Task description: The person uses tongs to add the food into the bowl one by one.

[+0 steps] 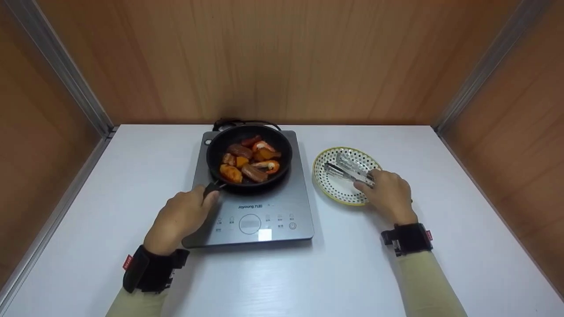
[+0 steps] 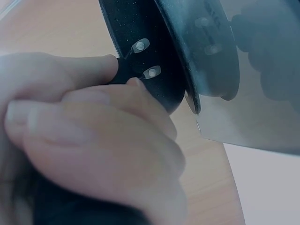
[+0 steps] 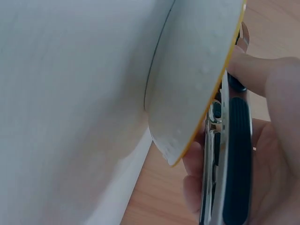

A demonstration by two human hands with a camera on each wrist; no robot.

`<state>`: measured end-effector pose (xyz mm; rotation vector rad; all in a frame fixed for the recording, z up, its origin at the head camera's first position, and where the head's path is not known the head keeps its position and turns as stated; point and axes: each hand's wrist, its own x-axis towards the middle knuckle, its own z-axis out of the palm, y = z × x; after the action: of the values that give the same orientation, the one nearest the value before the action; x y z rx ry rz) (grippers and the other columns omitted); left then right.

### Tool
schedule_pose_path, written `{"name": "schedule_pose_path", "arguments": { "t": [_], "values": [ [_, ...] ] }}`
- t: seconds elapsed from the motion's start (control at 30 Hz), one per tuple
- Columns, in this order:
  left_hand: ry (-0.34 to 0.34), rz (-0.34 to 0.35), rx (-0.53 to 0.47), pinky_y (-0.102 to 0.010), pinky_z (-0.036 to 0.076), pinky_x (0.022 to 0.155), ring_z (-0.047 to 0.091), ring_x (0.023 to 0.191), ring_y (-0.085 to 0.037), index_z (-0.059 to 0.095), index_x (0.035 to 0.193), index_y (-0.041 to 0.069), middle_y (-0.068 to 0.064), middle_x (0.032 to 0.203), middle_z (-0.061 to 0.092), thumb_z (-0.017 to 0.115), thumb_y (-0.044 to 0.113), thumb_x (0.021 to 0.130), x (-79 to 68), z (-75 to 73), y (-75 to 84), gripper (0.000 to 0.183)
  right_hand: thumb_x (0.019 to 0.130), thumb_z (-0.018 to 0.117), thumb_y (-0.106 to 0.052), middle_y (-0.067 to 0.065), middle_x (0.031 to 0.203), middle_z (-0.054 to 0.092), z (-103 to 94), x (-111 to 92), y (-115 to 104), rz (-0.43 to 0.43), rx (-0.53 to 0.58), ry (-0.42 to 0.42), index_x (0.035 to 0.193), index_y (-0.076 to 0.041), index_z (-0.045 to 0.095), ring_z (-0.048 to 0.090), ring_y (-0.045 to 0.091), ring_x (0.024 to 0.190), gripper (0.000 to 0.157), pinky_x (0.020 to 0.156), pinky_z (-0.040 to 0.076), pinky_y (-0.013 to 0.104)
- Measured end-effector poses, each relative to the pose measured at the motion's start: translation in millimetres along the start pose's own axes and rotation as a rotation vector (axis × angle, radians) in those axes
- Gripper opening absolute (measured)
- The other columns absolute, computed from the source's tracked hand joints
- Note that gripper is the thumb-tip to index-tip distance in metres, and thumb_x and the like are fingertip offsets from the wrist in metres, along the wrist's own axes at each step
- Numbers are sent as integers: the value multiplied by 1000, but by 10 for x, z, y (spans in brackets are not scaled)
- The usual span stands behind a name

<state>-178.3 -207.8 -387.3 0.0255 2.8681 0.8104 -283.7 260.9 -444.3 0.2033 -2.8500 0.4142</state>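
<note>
My left hand grips the black handle of a frying pan. In the pan lie shrimp, brown meat pieces and orange-yellow chunks. The left wrist view shows my curled fingers around the handle, near two rivets on the pan's side. Over a dotted plate with a yellow rim, my right hand holds metal tongs, their heads above the plate. Dark grips on the tongs show in the right wrist view, beside the plate's edge.
Beneath the pan is a grey induction cooker with a touch panel at its front. A black cord runs behind it. Wooden panels enclose the white table at the back and sides.
</note>
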Motion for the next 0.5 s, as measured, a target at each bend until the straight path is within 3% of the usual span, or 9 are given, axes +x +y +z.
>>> {"name": "schedule_pose_path", "arguments": {
  "t": [0.17,0.37,0.5],
  "values": [
    [0,-1,-10,-42,44,66,58,79,-29,55,108,4,-14,87,59,44,42,115,-7,3,0,41,92,83,-44,18,85,73,54,4,-12,-32,-2,32,94,-3,73,64,41,81,42,76,44,57],
    [-3,-4,-9,-41,44,66,58,78,-29,56,111,4,-14,87,60,44,42,115,-3,8,20,40,91,84,-44,12,77,67,86,0,-7,-19,-18,32,88,-6,70,60,39,79,41,76,42,56],
    [-8,-10,-12,-40,44,66,58,78,-28,56,111,3,-14,87,60,44,42,115,-6,-4,29,41,92,83,-43,15,84,71,102,13,-18,-12,-6,24,96,-3,73,59,40,84,42,79,41,57]
  ]
}}
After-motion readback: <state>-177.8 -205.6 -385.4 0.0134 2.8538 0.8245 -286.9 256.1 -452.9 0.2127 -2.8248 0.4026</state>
